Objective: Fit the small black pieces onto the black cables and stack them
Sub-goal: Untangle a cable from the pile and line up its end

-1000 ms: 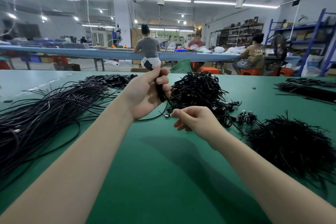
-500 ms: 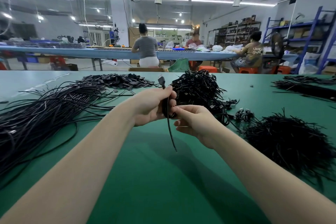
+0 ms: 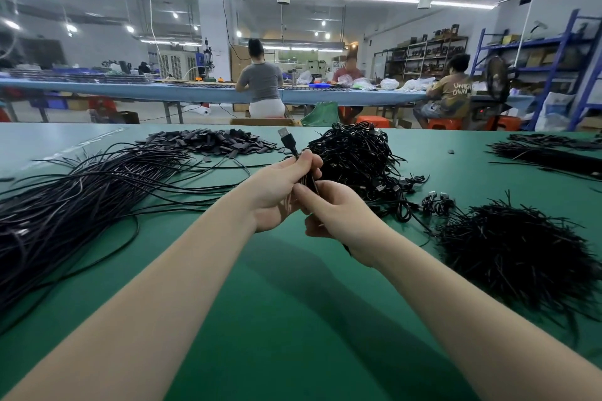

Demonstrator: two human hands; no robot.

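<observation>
Head view looks down my 2 bare forearms to where my hands meet over the green bench (image 3: pixel 293 319). My left hand (image 3: pixel 277 192) has its fingers curled round 1 black cable (image 3: pixel 294 153), whose USB plug (image 3: pixel 286 137) sticks up above my thumb. My right hand (image 3: pixel 338 215) sits just below and touching it, fingers pinching the same cable; whether a small black piece is under them I cannot tell. Open green surface lies between and beneath my forearms, down to the near edge. To my left 1 long sheaf of loose cables (image 3: pixel 71 205) fans toward the left edge. Behind my hands are 2 heaps: flat small black pieces (image 3: pixel 208 142) on the left, coiled cables with plugs (image 3: pixel 355 156) on the right, both near the far edge of the bench. To my right 1 bristly mound of short black strands (image 3: pixel 508 244) lies near my right forearm, with 1 more dark bundle (image 3: pixel 550 156) well beyond, at the right edge. Across the aisle 3 people (image 3: pixel 262 81) sit at another long bench (image 3: pixel 130 91).
</observation>
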